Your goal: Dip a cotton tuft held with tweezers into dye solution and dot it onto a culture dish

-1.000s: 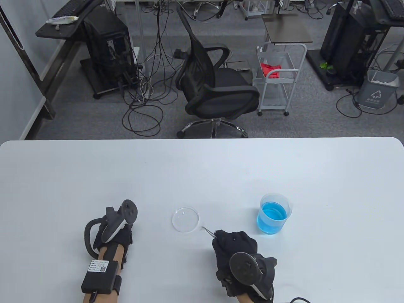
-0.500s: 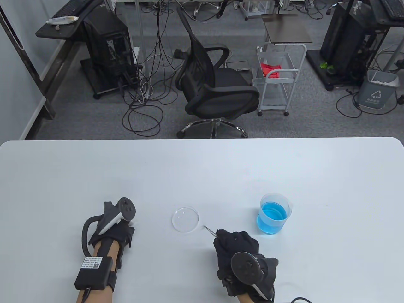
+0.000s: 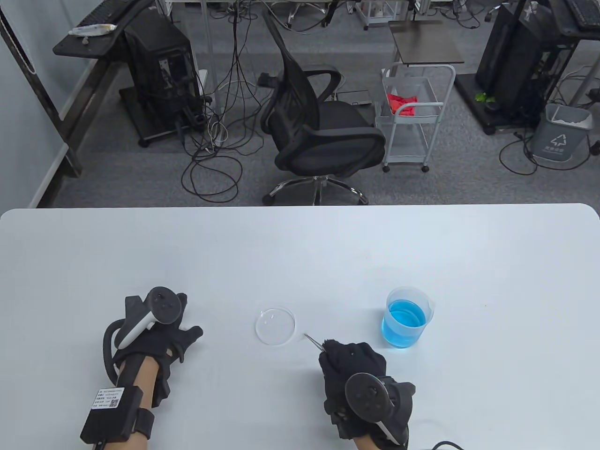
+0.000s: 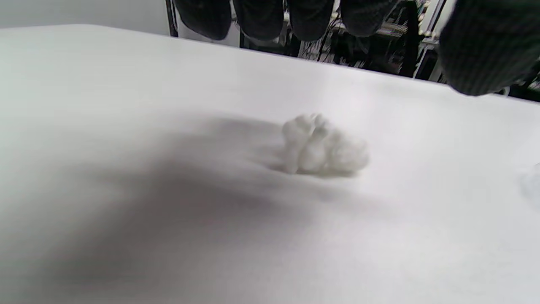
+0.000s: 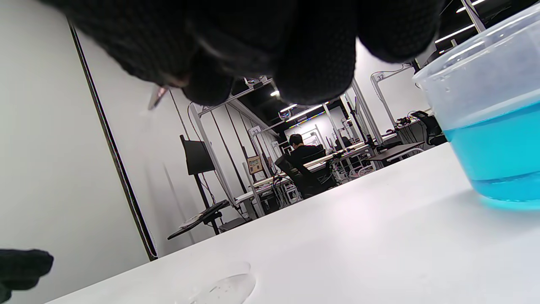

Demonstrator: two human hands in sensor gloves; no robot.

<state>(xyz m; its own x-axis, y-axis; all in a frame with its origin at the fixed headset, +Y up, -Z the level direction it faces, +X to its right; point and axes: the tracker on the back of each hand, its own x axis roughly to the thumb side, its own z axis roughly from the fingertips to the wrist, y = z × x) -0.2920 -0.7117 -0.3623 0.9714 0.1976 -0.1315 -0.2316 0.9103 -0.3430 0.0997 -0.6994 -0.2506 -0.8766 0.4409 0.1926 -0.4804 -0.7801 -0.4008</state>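
the left hand (image 3: 157, 337) hovers low over the white table (image 3: 300, 253) at the near left, its fingers (image 4: 261, 17) spread and released, grasping nothing; in the left wrist view a white cotton tuft (image 4: 322, 145) lies loose on the table under those fingers; to the right, the clear culture dish (image 3: 275, 326) sits flat near the middle; just beside its right rim the tweezers (image 3: 313, 342) point toward it, tips apart from the dish, pinched in the clenched fingers (image 5: 312, 55) of the right hand (image 3: 354, 370); farther right, well apart, stands the beaker of blue dye solution (image 3: 406, 318), upright and partly full.
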